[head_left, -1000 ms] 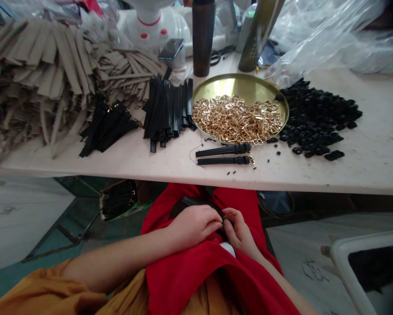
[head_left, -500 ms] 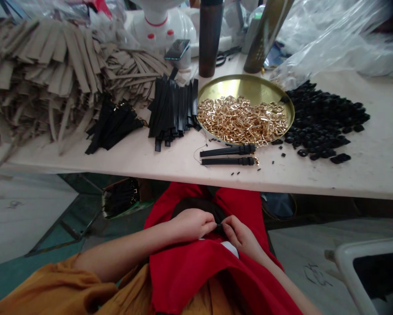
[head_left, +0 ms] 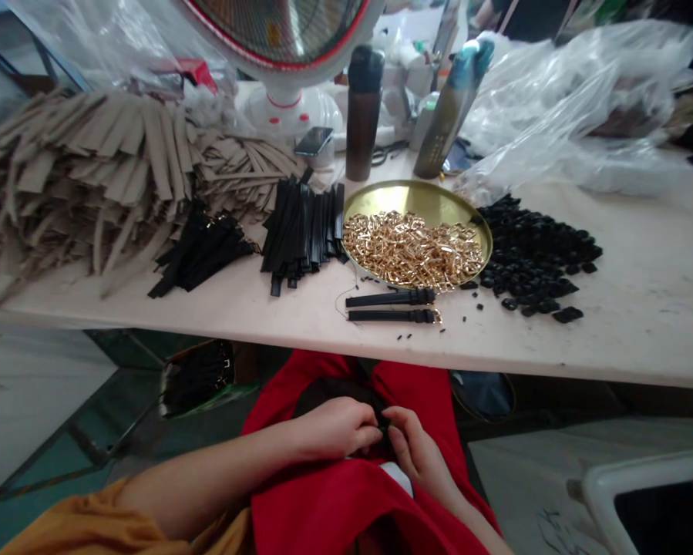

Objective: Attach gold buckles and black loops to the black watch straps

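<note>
Over my lap, my left hand point(head_left: 341, 428) is closed in a pinch, its fingertips meeting at a small black piece whose kind I cannot make out. Close by on the right, my right hand point(head_left: 418, 447) has curled fingers, with thumb and forefinger at the same spot; what they grip is mostly hidden. Dark cloth point(head_left: 317, 391) lies behind both hands on red fabric point(head_left: 323, 493). On the table edge ahead rest two black straps point(head_left: 389, 316) with gold buckles. A round gold tray point(head_left: 415, 193) behind them holds many gold buckles point(head_left: 409, 247).
Black straps point(head_left: 303, 231) and black loops point(head_left: 536, 254) flank the tray. Beige strips point(head_left: 92, 177) are heaped at left. A fan point(head_left: 288, 108), bottles point(head_left: 362, 116) and plastic bags point(head_left: 589, 123) stand behind. Below are a box of straps point(head_left: 199, 374) and a white bin point(head_left: 606, 482).
The camera has tilted up, so the table sits lower and the fan head shows. My hands stay together over my lap; the right fingers have shifted slightly around the black piece.
</note>
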{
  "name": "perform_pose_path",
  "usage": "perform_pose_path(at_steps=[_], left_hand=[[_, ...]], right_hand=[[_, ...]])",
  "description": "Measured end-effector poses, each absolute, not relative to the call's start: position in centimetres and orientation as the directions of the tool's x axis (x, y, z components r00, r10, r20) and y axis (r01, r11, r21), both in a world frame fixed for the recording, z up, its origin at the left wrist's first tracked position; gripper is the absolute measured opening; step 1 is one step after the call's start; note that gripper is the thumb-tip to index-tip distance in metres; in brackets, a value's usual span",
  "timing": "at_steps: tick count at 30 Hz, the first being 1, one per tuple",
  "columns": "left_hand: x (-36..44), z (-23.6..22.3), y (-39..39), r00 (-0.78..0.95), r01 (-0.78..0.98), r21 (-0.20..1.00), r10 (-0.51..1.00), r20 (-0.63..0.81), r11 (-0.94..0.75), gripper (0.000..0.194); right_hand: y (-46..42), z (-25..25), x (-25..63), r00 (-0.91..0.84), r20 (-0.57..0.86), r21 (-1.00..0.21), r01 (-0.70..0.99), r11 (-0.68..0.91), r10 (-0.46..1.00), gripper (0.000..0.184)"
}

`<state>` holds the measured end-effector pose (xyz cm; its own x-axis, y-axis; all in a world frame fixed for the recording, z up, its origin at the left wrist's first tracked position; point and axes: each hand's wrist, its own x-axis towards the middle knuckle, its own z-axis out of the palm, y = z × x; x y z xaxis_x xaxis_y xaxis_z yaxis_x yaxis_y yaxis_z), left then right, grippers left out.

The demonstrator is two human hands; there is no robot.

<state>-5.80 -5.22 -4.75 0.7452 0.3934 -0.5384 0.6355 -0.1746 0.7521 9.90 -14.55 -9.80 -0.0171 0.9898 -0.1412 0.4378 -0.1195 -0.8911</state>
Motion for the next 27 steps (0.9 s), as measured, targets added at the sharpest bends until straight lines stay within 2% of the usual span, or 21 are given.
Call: perform_pose_path(at_steps=[4, 7, 9, 12, 14, 16, 19, 20, 22, 23, 27], left_hand=[[-4.3, -2.7, -3.4, 0.792, 0.584, 0.707, 0.471, -0.388, -0.399, 0.023], [-2.5, -1.1, -0.7, 0.826, 0.528, 0.626, 0.519, -0.22, -0.574, 0.023], [-1.3, -0.6, 1.5, 0.796, 0.53, 0.571, 0.599, -0.083, -0.626, 0.026], [0.1, -1.1, 4.6, 0.682, 0.611, 0.509, 0.729, 0.05, -0.606, 0.028], [0.3, -1.7, 6.4, 0.67, 0.619, 0.46, 0.734, 0.112, -0.636, 0.024], [-0.5, -1.7, 8.1, 0.659, 0.629, 0.397, 0.729, 0.184, -0.668, 0.023], [-3.4, -0.4, 11.2, 0.539, 0.784, 0.241, 0.82, 0.191, -0.572, 0.023], [-4.6, 0.1, 12.4, 0.446, 0.865, 0.171, 0.879, 0.166, -0.471, 0.023], [-6.9, 1.0, 14.8, 0.155, 0.986, 0.046, 0.984, 0.091, -0.159, 0.029], [-7.8, 1.2, 15.8, 0.088, 0.996, 0.019, 0.994, 0.065, -0.089, 0.033], [-9.5, 0.7, 18.0, 0.048, 0.999, -0.007, 0.999, 0.007, -0.048, 0.028]], right_hand=[[-12.6, -7.9, 10.5, 0.004, -0.09, -0.898, 0.433, -0.083, 0.996, 0.018], [-9.5, -6.0, 12.1, 0.072, -0.018, -0.887, 0.46, -0.05, 0.997, 0.022], [-6.8, -5.0, 13.7, 0.145, 0.017, -0.863, 0.502, -0.059, 0.989, 0.028], [-3.1, -4.4, 16.1, 0.279, 0.072, -0.735, 0.663, -0.138, 0.958, 0.041], [-1.7, -4.9, 17.2, 0.363, 0.134, -0.629, 0.75, -0.203, 0.922, 0.051], [-1.5, -6.3, 18.0, 0.386, 0.166, -0.601, 0.769, -0.218, 0.907, 0.055], [-2.2, -8.9, 18.5, 0.399, 0.222, -0.629, 0.756, -0.182, 0.89, 0.055], [-2.4, -9.6, 18.5, 0.411, 0.243, -0.636, 0.751, -0.176, 0.878, 0.055], [-2.7, -10.5, 18.5, 0.443, 0.28, -0.642, 0.746, -0.177, 0.851, 0.054], [-2.7, -10.6, 18.4, 0.455, 0.295, -0.646, 0.743, -0.176, 0.84, 0.053], [-2.5, -9.9, 18.1, 0.435, 0.329, -0.68, 0.725, -0.109, 0.838, 0.036]])
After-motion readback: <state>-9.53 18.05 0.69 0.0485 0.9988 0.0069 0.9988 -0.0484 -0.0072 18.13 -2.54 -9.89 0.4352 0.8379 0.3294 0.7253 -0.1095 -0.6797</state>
